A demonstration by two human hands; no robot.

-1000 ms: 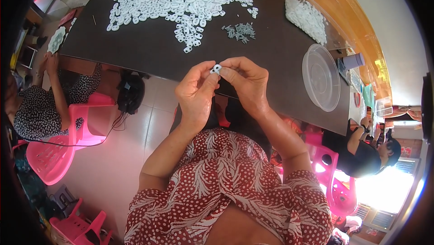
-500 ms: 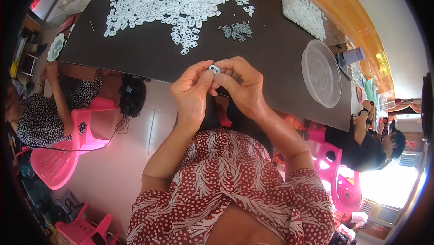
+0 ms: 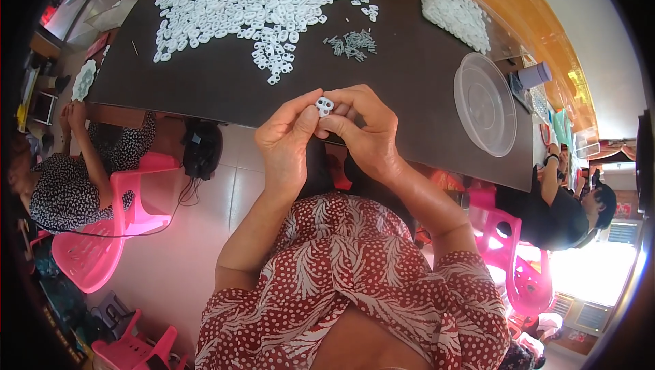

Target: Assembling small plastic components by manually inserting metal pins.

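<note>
A small white two-hole plastic piece (image 3: 324, 105), shaped like a cord lock, is held up just past the near table edge. My left hand (image 3: 289, 134) pinches it from the left between thumb and fingertips. From the right, my right hand (image 3: 365, 127) closes on the same piece, its thumb at the lower side. Both dark holes face up; part of it is hidden by the fingertips. Beyond my hands lies a big pile of white two-hole pieces (image 3: 225, 11), with a small heap of thin grey pins or springs (image 3: 351, 45) to its right.
On the dark table (image 3: 409, 97) are a clear round plastic lid (image 3: 485, 105) and a clear tray of white pieces (image 3: 454, 16), both at the right. A purple cup (image 3: 534, 75) stands behind. One person sits at the left by a pink chair (image 3: 126, 213), another at the right.
The white piece has turned or shifted between my fingertips, so more of it shows and its holes are plainer. My hands stay in nearly the same place; the view has shifted slightly.
</note>
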